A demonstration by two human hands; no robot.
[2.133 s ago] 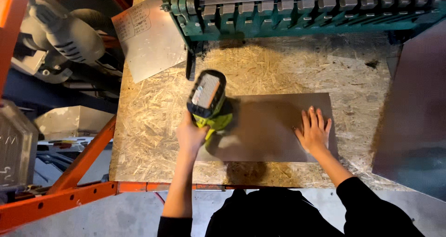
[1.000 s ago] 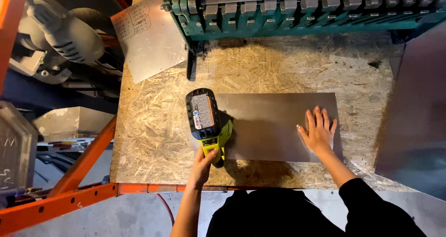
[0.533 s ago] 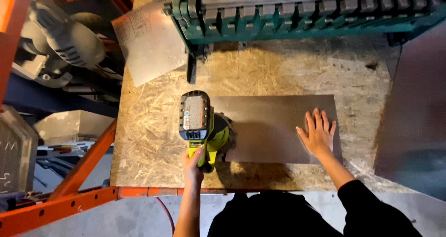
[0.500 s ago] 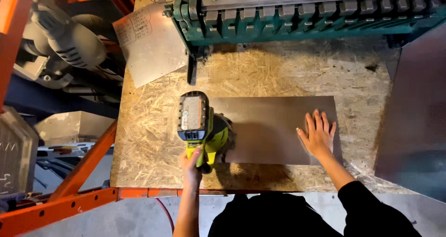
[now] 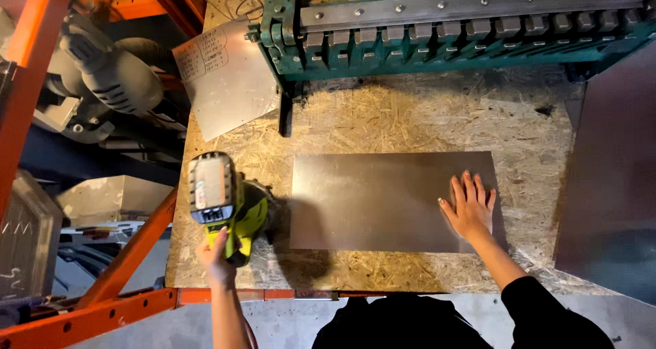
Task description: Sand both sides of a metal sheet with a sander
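A flat grey metal sheet (image 5: 383,202) lies on a chipboard workbench (image 5: 424,123). My right hand (image 5: 470,207) rests flat on the sheet's right end, fingers spread. My left hand (image 5: 217,257) grips the handle of a yellow-green cordless power tool (image 5: 222,198) with a grey battery pack on top. The tool is just off the sheet's left edge, over the bench's left side.
A green metal bending brake (image 5: 451,21) spans the back of the bench. A smaller metal sheet (image 5: 225,75) leans at the back left. A large dark panel (image 5: 611,178) stands at the right. Orange rack beams (image 5: 130,253) and grey machines (image 5: 109,82) fill the left.
My left hand has carried the power tool leftward and toward me, off the sheet's left edge. My right hand has stayed flat on the sheet.
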